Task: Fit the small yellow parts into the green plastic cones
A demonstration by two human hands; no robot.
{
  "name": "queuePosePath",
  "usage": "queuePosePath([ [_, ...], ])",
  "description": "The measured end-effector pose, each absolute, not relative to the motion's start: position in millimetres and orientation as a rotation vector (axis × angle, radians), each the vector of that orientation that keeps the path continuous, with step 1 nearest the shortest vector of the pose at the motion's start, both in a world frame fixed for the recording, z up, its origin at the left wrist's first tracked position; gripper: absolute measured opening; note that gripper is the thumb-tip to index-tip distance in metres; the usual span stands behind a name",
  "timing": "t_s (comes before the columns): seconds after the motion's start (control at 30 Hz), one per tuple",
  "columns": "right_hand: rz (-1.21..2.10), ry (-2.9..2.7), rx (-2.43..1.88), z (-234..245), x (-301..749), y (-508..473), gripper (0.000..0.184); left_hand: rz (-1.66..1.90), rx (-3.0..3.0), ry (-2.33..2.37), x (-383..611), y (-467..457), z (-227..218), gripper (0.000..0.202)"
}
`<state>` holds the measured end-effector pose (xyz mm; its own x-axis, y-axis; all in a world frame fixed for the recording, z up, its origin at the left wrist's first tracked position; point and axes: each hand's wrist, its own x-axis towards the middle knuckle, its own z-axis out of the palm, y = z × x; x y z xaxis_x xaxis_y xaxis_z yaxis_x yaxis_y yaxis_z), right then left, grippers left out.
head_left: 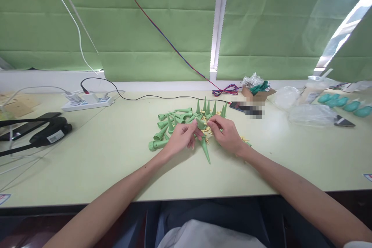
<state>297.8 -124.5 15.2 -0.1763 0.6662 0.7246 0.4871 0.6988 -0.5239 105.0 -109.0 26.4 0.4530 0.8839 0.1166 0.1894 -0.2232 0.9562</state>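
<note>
A heap of green plastic cone spikes (pixel 171 124) lies on the pale green table (pixel 101 155), some lying flat, several standing upright at the back (pixel 207 107). Small yellow pieces (pixel 245 140) are scattered among them. My left hand (pixel 181 138) is closed around one green cone spike (pixel 203 145), whose tip points toward me. My right hand (pixel 226 131) pinches a small yellow piece (pixel 207 123) at the wide end of that cone. Both hands meet just in front of the heap.
A white power strip (pixel 87 102) with cables sits at the back left, a black device (pixel 48 131) at the left edge. A phone (pixel 236 105), a small cardboard box (pixel 257 93), clear bags (pixel 312 114), a bottle (pixel 312 89) and teal items (pixel 345 102) lie at the right.
</note>
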Motion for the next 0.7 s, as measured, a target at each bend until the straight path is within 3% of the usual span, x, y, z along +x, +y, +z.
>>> queuePosePath([
  [0.7,0.268,-1.817,-0.910,14.5,300.2,-122.8,0.025,0.822,1.841,0.953,104.0,-112.9,28.3,0.054],
])
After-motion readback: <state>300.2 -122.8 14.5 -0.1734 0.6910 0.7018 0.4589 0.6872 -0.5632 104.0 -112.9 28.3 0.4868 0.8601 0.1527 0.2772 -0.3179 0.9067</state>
